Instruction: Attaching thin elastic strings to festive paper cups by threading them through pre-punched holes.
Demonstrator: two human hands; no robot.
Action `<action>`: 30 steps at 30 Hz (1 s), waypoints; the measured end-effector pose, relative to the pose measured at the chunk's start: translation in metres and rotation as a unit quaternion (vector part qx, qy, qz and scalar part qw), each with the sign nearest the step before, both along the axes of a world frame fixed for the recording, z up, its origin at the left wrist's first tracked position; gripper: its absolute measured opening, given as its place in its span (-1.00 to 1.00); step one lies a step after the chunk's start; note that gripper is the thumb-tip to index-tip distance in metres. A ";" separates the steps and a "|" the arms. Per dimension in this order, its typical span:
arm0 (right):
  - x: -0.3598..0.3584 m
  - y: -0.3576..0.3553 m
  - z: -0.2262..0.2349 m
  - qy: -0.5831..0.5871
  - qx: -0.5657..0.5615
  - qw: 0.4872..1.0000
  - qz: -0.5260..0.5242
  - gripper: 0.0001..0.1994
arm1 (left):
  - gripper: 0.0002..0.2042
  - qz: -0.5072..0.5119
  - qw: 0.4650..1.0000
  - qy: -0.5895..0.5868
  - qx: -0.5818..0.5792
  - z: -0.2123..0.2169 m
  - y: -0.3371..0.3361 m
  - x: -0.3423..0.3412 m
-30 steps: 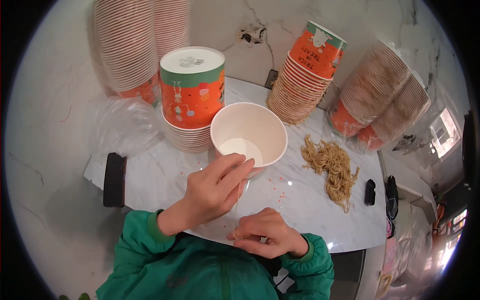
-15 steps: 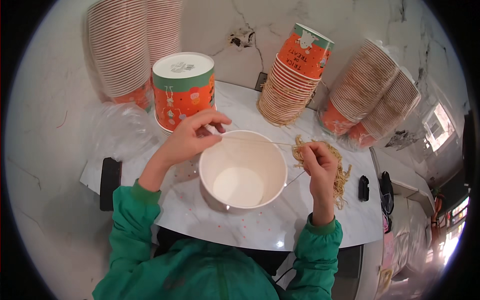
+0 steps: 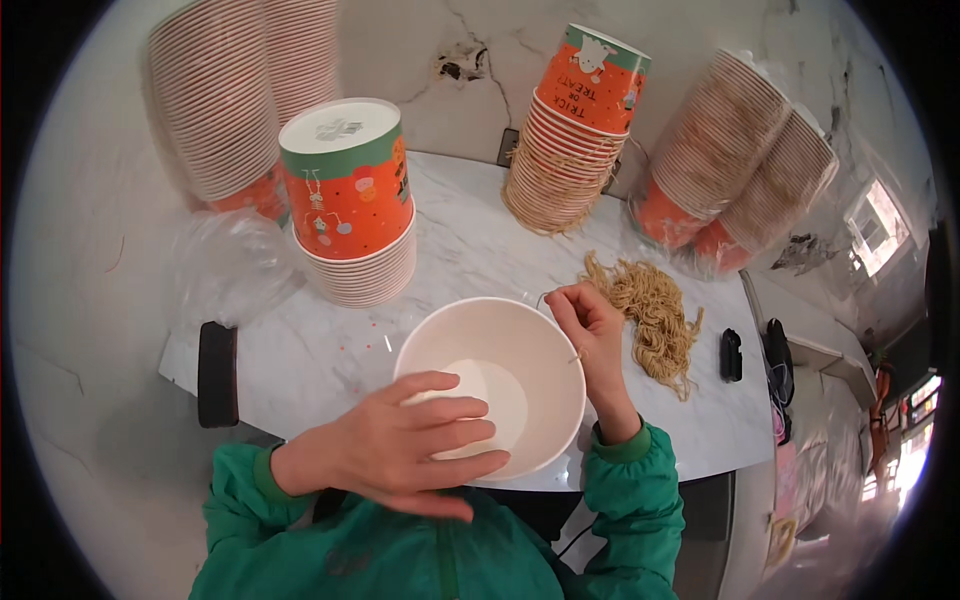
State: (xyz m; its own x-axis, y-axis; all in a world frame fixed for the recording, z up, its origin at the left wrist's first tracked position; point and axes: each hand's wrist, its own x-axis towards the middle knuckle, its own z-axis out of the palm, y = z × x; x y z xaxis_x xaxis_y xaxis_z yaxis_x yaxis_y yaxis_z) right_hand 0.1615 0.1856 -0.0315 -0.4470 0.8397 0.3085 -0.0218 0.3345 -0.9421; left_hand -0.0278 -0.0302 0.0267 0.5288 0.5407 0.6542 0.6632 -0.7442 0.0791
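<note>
White cup (image 3: 540,400); upright, mouth up; left fingers (image 3: 455,409) spread, empty; right ones (image 3: 580,300) pinch strand (image 3: 541,300)

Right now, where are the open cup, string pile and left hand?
Open cup (image 3: 546,388): head view, inner wall.
String pile (image 3: 656,312): head view, middle strands.
Left hand (image 3: 395,440): head view, back of hand.

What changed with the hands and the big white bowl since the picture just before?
The bowl came nearer the person. The left hand moved toward the person, to the bowl's near-left side; its fingers spread, and it seems to have let go of the thin string. The right hand moved left to the bowl's right rim. The orange cup stacks and tan string pile stayed put.
</note>
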 end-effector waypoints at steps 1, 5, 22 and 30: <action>-0.002 -0.002 0.000 -0.011 0.019 1.000 -0.008 -0.84 | -0.56 0.031 0.998 0.021 0.056 -0.015 0.002 0.003; 0.000 0.003 0.007 -0.015 0.052 0.997 -0.053 -0.86 | -0.66 0.131 0.983 0.087 0.094 -0.019 0.013 0.000; 0.018 -0.018 0.034 0.215 -0.223 0.936 0.168 -0.79 | -0.71 0.175 0.961 -0.204 0.067 0.014 0.089 0.022; 0.012 -0.033 0.035 0.418 -0.340 0.806 0.246 -0.84 | -0.60 0.087 0.849 -0.440 -0.280 -0.022 0.037 0.055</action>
State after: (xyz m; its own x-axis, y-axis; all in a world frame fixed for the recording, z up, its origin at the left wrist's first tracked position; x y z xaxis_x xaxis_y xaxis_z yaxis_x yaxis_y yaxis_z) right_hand 0.1733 0.1521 0.0037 -0.6525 0.7259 0.2174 -0.7158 -0.4964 -0.4911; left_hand 0.0277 0.0068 0.0046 -0.1514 0.9166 0.3701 0.2594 -0.3245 0.9096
